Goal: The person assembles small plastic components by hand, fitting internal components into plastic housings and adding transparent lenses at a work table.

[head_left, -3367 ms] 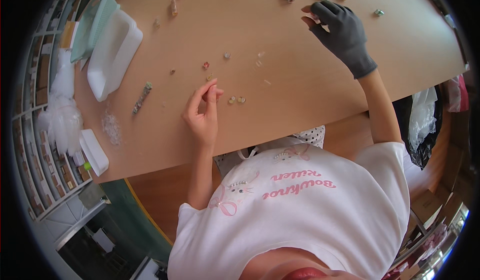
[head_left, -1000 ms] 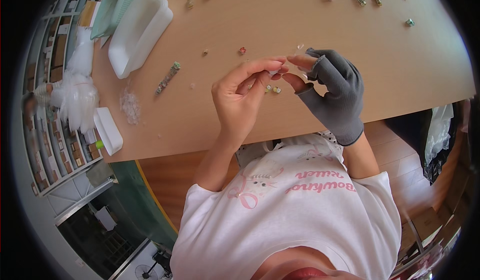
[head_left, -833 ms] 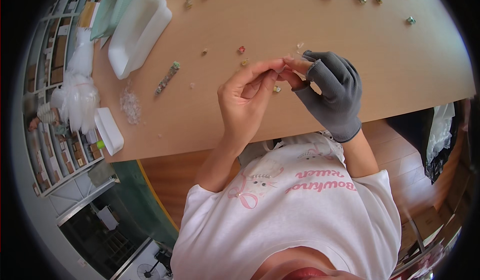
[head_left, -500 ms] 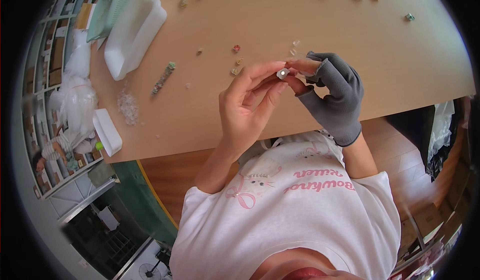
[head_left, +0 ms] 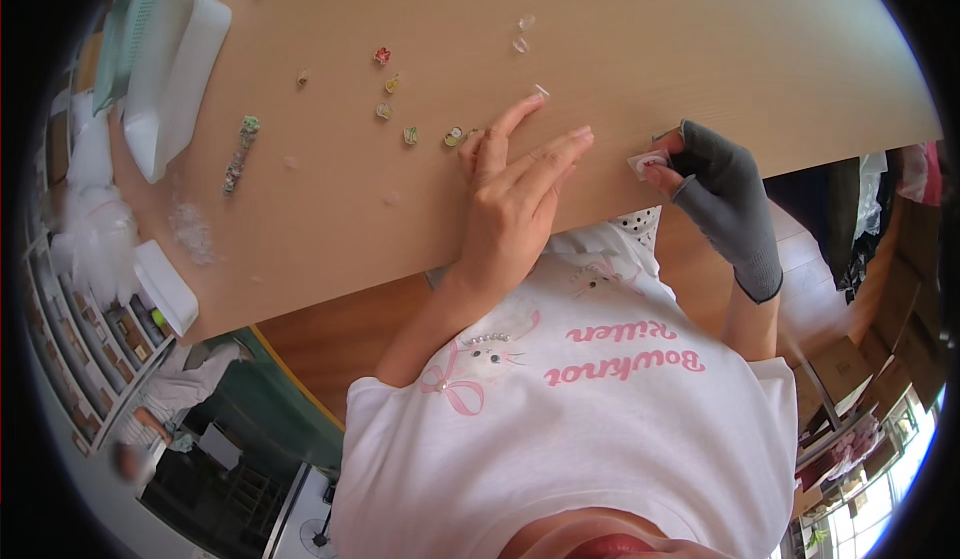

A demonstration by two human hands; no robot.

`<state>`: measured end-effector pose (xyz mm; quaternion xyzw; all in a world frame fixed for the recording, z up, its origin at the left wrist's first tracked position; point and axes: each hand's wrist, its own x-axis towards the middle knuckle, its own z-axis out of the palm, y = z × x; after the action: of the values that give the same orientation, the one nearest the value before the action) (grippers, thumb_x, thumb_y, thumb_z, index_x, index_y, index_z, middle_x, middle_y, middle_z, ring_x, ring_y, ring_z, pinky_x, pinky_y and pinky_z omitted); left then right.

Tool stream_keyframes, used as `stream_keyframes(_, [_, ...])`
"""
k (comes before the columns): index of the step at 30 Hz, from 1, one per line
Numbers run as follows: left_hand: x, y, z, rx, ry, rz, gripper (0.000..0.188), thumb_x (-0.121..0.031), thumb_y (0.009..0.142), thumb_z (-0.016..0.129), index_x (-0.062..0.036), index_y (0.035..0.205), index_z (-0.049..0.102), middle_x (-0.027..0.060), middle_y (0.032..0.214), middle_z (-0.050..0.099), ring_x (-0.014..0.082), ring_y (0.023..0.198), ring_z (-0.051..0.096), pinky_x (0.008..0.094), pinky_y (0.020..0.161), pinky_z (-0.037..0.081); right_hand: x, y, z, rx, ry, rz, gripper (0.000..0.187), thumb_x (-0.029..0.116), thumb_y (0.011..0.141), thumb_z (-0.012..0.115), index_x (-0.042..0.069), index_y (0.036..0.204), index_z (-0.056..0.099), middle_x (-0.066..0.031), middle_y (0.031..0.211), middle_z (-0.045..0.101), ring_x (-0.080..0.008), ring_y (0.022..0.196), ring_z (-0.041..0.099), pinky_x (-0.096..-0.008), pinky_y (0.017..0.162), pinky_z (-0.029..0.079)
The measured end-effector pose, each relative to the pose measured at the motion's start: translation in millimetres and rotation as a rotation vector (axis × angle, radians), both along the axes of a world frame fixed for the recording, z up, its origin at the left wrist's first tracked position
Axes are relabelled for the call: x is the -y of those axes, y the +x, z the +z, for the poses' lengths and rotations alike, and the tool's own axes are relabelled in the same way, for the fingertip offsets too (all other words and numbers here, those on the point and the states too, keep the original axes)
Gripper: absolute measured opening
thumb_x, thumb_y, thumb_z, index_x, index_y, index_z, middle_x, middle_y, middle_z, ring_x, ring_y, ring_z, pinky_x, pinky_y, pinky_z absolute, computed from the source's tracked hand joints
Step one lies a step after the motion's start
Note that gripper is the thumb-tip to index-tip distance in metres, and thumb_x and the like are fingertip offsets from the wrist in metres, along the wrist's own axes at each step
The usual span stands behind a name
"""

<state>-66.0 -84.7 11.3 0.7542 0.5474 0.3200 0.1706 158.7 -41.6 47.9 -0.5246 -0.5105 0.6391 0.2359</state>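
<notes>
My left hand (head_left: 510,194) is bare and lies low over the table with its fingers apart. Its index fingertip touches a small clear-white piece (head_left: 541,91). Next to its thumb is a small yellow-and-green charm (head_left: 454,137). My right hand (head_left: 725,179), in a grey glove with bare fingertips, pinches a small white square piece with a reddish mark (head_left: 648,163) near the table's front edge. Left of my left hand lie a red charm (head_left: 382,56), a yellow charm (head_left: 391,83) and a green charm (head_left: 410,135). Two clear bits (head_left: 521,46) sit farther back.
At left stand a white tray (head_left: 190,79), a pale green basket (head_left: 137,34) and a small white box (head_left: 166,287). A filled clear tube (head_left: 241,154) and a heap of clear bits (head_left: 191,231) lie on the wooden table (head_left: 640,49). A person (head_left: 150,424) is beyond the left edge.
My hands were together around a small whitish piece; they have parted. The right has drawn away to the right with a white square piece, the left has spread onto the table. The view has shifted.
</notes>
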Motion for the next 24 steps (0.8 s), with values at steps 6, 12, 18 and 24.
stream_keyframes(6, [6.0, 1.4, -0.5, 0.167, 0.024, 0.123, 0.041, -0.003, 0.078, 0.077, -0.0125, 0.117, 0.071, 0.0005, 0.122, 0.065, 0.027, 0.112, 0.052, 0.0407, 0.09, 0.038, -6.5, -8.4, 13.7, -0.02, -0.091, -0.023, 0.014, 0.009, 0.097, 0.062, -0.004, 0.098, 0.058, -0.0012, 0.087, 0.063, -0.0052, 0.078, 0.056, -0.0217, 0.071, 0.047])
stream_keyframes(12, [-1.3, -3.7, -2.7, 0.096, -0.006, 0.051, 0.03, -0.006, 0.075, 0.08, -0.0115, 0.103, 0.071, -0.0003, 0.101, 0.062, 0.0263, 0.103, 0.051, 0.042, 0.087, 0.038, 4.3, -25.4, 11.4, 0.111, -0.063, -0.014, 0.019, 0.013, 0.098, 0.061, -0.003, 0.089, 0.057, -0.0036, 0.078, 0.063, -0.0071, 0.068, 0.056, -0.0233, 0.064, 0.047])
stream_keyframes(18, [-1.1, -2.4, -5.4, 0.185, -0.033, 0.085, 0.021, -0.009, 0.075, 0.08, -0.0104, 0.094, 0.07, -0.001, 0.099, 0.061, 0.0254, 0.102, 0.052, 0.0408, 0.087, 0.036, 3.9, -46.2, 9.9, 0.302, 0.044, 0.061, 0.027, 0.02, 0.097, 0.06, -0.001, 0.081, 0.055, -0.0112, 0.055, 0.052, -0.0174, 0.048, 0.05, -0.0314, 0.051, 0.04])
stream_keyframes(24, [-2.0, -2.2, -4.8, 0.211, -0.055, 0.126, 0.021, -0.009, 0.073, 0.081, -0.0097, 0.091, 0.07, -0.0014, 0.096, 0.061, 0.0252, 0.101, 0.054, 0.042, 0.088, 0.035, -5.1, -52.1, 12.5, 0.414, 0.036, 0.132, 0.028, 0.021, 0.095, 0.058, 0.001, 0.078, 0.053, -0.011, 0.054, 0.052, -0.0251, 0.047, 0.047, -0.0358, 0.05, 0.039])
